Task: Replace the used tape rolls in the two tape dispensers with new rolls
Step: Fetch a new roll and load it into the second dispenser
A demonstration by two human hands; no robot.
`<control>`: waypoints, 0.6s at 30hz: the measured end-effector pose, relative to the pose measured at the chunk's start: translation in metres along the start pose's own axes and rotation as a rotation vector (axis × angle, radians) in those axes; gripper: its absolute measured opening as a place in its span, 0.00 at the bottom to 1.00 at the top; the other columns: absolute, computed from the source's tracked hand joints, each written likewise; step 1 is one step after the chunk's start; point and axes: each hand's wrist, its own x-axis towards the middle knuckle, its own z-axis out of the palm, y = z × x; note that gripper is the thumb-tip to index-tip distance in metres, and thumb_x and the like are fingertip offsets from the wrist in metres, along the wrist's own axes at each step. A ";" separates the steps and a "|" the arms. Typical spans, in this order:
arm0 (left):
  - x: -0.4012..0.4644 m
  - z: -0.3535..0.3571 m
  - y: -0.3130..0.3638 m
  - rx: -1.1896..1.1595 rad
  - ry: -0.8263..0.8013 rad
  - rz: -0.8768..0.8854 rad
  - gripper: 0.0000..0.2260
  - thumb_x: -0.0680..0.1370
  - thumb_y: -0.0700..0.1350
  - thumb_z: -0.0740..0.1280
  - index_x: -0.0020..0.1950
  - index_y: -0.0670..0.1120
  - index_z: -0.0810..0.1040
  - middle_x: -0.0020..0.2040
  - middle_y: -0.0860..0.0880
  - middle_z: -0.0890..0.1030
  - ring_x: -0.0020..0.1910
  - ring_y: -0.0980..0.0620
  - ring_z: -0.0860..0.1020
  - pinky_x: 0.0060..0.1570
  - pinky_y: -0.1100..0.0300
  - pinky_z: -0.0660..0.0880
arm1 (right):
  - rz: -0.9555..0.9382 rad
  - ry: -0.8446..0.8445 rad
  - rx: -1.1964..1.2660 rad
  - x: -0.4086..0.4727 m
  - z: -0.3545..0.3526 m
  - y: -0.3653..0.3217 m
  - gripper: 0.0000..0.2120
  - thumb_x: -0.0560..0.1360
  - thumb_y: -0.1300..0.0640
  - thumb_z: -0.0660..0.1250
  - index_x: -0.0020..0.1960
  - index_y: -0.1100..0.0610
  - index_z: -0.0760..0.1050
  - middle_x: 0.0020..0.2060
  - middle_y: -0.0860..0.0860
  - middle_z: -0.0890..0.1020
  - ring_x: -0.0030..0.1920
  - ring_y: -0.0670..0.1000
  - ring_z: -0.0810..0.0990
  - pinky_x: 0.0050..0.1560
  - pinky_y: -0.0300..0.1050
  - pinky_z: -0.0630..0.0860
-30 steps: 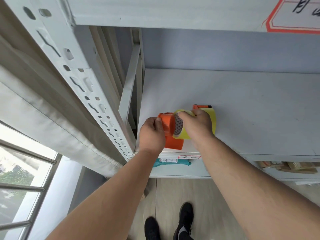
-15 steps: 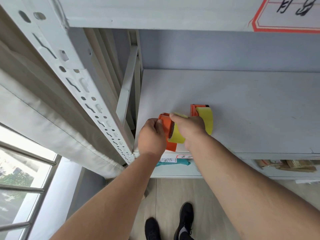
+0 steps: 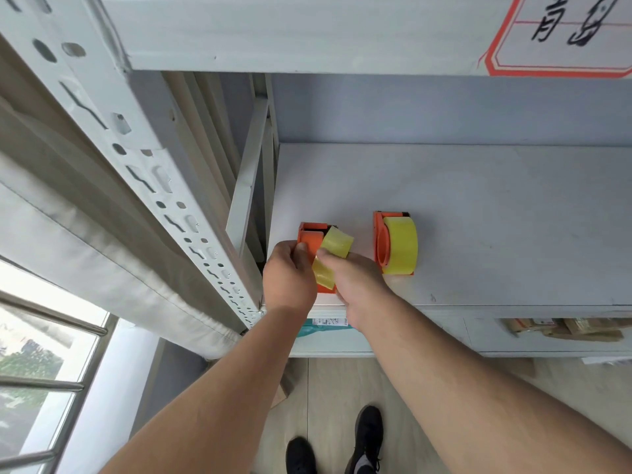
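Observation:
Two orange tape dispensers stand on the white shelf board (image 3: pixel 478 200). The left dispenser (image 3: pixel 311 236) sits near the front left corner, and my left hand (image 3: pixel 290 273) grips its near side. My right hand (image 3: pixel 355 278) holds a yellow tape roll (image 3: pixel 337 246) tilted against that dispenser's right side; whether the roll sits on the hub I cannot tell. The right dispenser (image 3: pixel 381 241) stands alone with a full yellow roll (image 3: pixel 400 246) mounted on it.
A perforated white upright (image 3: pixel 160 179) of the rack rises left of the shelf. The shelf above (image 3: pixel 307 32) carries a red-bordered label (image 3: pixel 561 32). A lower shelf holds a teal packet (image 3: pixel 307 328) and brown packages (image 3: pixel 564 328). My black shoes (image 3: pixel 335 446) stand on the floor.
My hands and the left dispenser moved left, uncovering the right dispenser. The yellow roll in my right hand turned from facing me to lying tilted against the left dispenser.

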 end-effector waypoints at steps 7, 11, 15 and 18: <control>0.003 -0.003 -0.008 -0.056 -0.039 -0.031 0.09 0.86 0.47 0.60 0.55 0.47 0.79 0.41 0.55 0.81 0.45 0.49 0.80 0.46 0.56 0.74 | -0.291 0.141 -0.179 -0.003 -0.024 -0.034 0.16 0.70 0.52 0.77 0.36 0.53 0.70 0.29 0.48 0.71 0.31 0.51 0.72 0.30 0.42 0.64; 0.006 0.001 -0.012 -0.056 -0.084 -0.045 0.10 0.86 0.49 0.60 0.57 0.47 0.80 0.46 0.49 0.85 0.48 0.45 0.82 0.49 0.53 0.79 | -0.230 0.074 -0.237 0.011 -0.027 -0.051 0.20 0.66 0.54 0.79 0.50 0.52 0.71 0.44 0.50 0.79 0.44 0.53 0.79 0.42 0.43 0.75; 0.005 0.004 -0.008 -0.068 -0.122 -0.056 0.12 0.86 0.47 0.60 0.60 0.44 0.80 0.45 0.49 0.81 0.45 0.48 0.79 0.45 0.58 0.72 | -0.136 0.012 -0.210 0.019 -0.018 -0.045 0.26 0.67 0.56 0.74 0.63 0.52 0.74 0.57 0.54 0.80 0.60 0.57 0.81 0.56 0.52 0.81; 0.010 0.002 -0.012 -0.050 -0.111 -0.052 0.12 0.86 0.48 0.60 0.60 0.45 0.80 0.46 0.49 0.82 0.47 0.46 0.80 0.47 0.56 0.75 | -0.217 0.026 -0.369 0.013 -0.025 -0.052 0.28 0.77 0.63 0.63 0.77 0.55 0.69 0.68 0.52 0.77 0.66 0.54 0.77 0.56 0.42 0.71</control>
